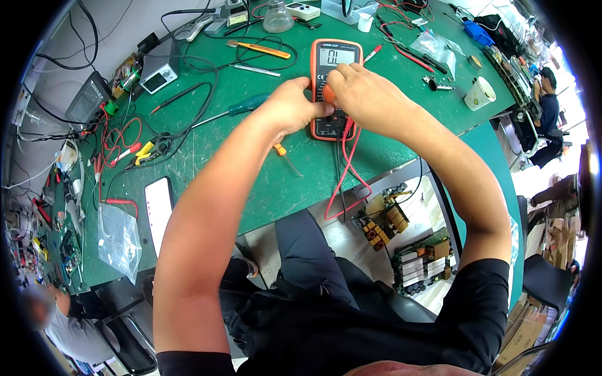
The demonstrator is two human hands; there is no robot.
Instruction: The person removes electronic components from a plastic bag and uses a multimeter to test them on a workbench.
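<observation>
An orange and black digital multimeter [318, 130] lies on the green bench mat, its display lit. My left hand [291, 108] grips the meter's left side, thumb across its lower front. With pinched fingers, my right hand [367, 99] holds the round orange dial [328, 94] at the meter's middle and covers part of it. Red test lead [343, 178] and black lead run from the meter's lower jacks and hang over the bench edge. Beside my left wrist are a green-handled screwdriver [249, 104] and a small orange-handled tool [280, 150].
A phone [158, 210] and a clear plastic bag [119, 241] lie at left among tangled leads. A glass flask [278, 17] stands at the back, a paper cup [480, 94] at right. Circuit boards [423, 266] sit below the bench edge. Other people sit at both sides.
</observation>
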